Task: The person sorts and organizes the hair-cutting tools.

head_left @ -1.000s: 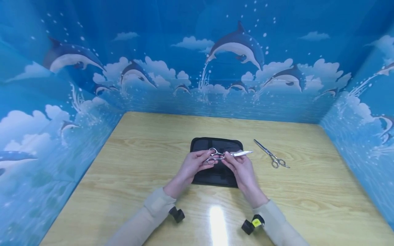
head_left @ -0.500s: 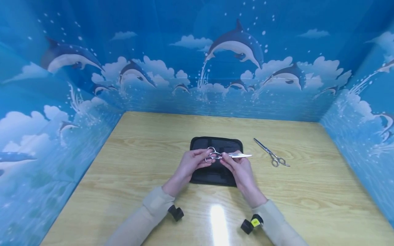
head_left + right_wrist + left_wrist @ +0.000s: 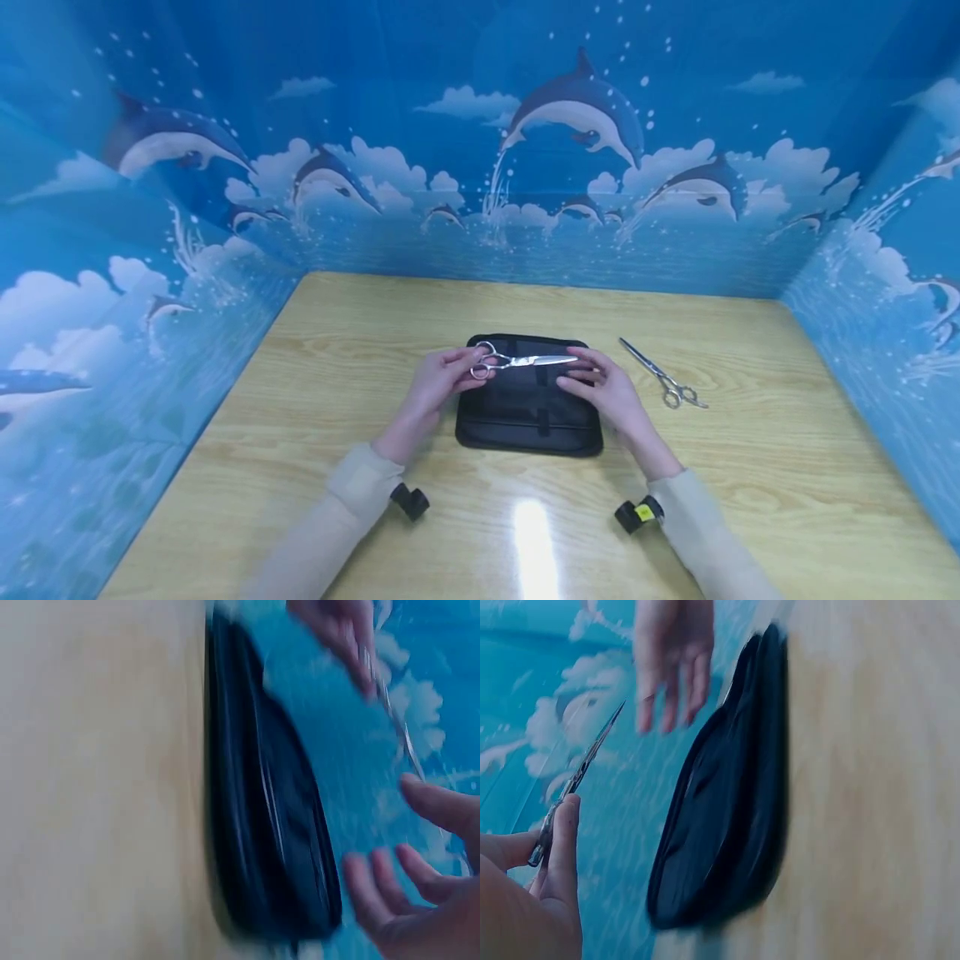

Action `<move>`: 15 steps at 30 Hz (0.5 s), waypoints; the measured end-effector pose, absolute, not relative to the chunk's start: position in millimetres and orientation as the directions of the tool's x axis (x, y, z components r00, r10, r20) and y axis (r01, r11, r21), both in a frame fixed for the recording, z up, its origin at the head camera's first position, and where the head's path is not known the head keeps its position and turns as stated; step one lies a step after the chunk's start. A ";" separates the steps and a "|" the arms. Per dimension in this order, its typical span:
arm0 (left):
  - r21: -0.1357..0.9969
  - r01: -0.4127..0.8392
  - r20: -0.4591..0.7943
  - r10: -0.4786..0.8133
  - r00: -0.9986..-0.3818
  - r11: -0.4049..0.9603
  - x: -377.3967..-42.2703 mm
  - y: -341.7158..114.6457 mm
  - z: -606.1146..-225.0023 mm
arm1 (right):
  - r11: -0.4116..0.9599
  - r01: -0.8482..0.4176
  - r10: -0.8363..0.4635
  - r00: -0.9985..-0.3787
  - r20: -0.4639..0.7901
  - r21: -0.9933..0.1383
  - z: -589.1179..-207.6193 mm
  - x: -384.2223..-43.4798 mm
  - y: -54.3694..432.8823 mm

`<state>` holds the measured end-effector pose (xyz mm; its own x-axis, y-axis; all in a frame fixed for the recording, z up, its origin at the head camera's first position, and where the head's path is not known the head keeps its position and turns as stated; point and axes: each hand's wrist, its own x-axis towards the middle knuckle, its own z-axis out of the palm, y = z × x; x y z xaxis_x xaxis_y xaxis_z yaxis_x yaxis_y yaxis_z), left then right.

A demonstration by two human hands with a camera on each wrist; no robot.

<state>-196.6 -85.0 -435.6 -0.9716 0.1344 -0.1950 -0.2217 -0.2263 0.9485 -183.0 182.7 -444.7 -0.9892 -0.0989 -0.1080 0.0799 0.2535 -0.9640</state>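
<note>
Pinched by the finger loops, a pair of silver hairdressing scissors [image 3: 525, 361] is held up in the left hand [image 3: 435, 385], over the far part of a black zip case [image 3: 498, 408]. The blades are together and point right. Around the blade tip, the right hand [image 3: 613, 393] has its fingers spread and relaxed, holding nothing. In the right wrist view the right thumb [image 3: 442, 806] is close to the tip of the scissors [image 3: 394, 716]. Straps cross the dark inside of the case, which lies on the table beneath both hands.
A second pair of scissors [image 3: 660, 377] lies on the wooden table [image 3: 787, 467], right of the case, its loops toward the person. Blue dolphin-print curtains [image 3: 390, 242] stand around the table's back and sides. Each wrist wears a small black camera [image 3: 409, 502].
The right hand has released the scissors, moved right and loosened its fingers. The left hand has shifted left and slightly away, carrying the scissors. More of the case shows; the second pair is unmoved.
</note>
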 end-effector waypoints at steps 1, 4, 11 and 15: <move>0.949 -0.216 -0.194 0.114 -0.974 -0.230 -199.5 -90.9 -434.2 | 0.329 0.064 -0.095 -0.990 -0.100 -0.942 -444.6 -187.3 188.7; 0.958 -0.181 -0.174 0.052 -0.983 -0.221 -208.1 -109.8 -430.6 | 0.439 0.060 -0.089 -0.990 -0.110 -0.897 -446.8 -199.6 203.4; 0.974 -0.148 -0.155 -0.029 -0.988 -0.171 -222.5 -142.8 -428.1 | 0.433 0.141 -0.078 -0.978 -0.193 -0.890 -456.3 -213.4 213.7; 0.975 -0.166 -0.173 -0.033 -0.984 -0.150 -226.0 -151.9 -430.3 | 0.397 0.168 -0.065 -0.976 -0.210 -0.902 -460.5 -217.9 213.4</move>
<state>-226.0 -151.9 -430.3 -0.9844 -0.0327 -0.1729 -0.1662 -0.1505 0.9745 -217.9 213.4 -460.5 -0.9756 -0.0651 -0.2098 0.1675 0.3973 -0.9023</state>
